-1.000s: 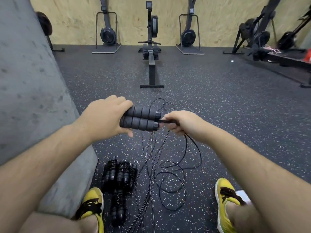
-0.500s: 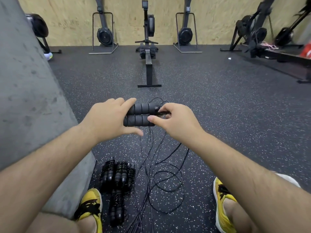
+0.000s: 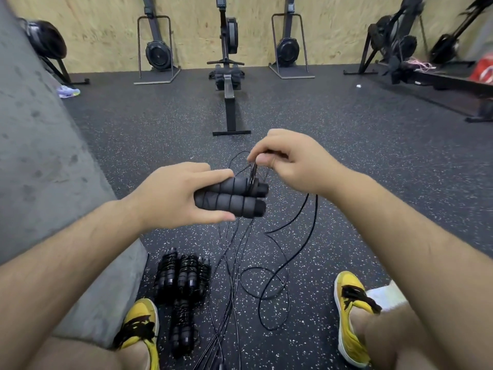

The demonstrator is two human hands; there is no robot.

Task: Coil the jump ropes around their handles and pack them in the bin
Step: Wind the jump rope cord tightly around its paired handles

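Where the speckled black rubber floor (image 3: 373, 161) meets a plywood wall (image 3: 101, 30), rowing machines (image 3: 228, 36) are ranged. Above it, two foam handles (image 3: 232, 200) are gripped in the left hand (image 3: 170, 198); the black cord (image 3: 316, 209) is pinched over them by the right hand (image 3: 288, 161). Coiled ropes (image 3: 184, 276) are laid beside a grey block (image 3: 40, 161).

2 black foam handles (image 3: 232, 198) lie side by side, level in midair; thin black cord (image 3: 253, 173) wraps their right ends, slack looping beside coiled black bundles (image 3: 184, 279).
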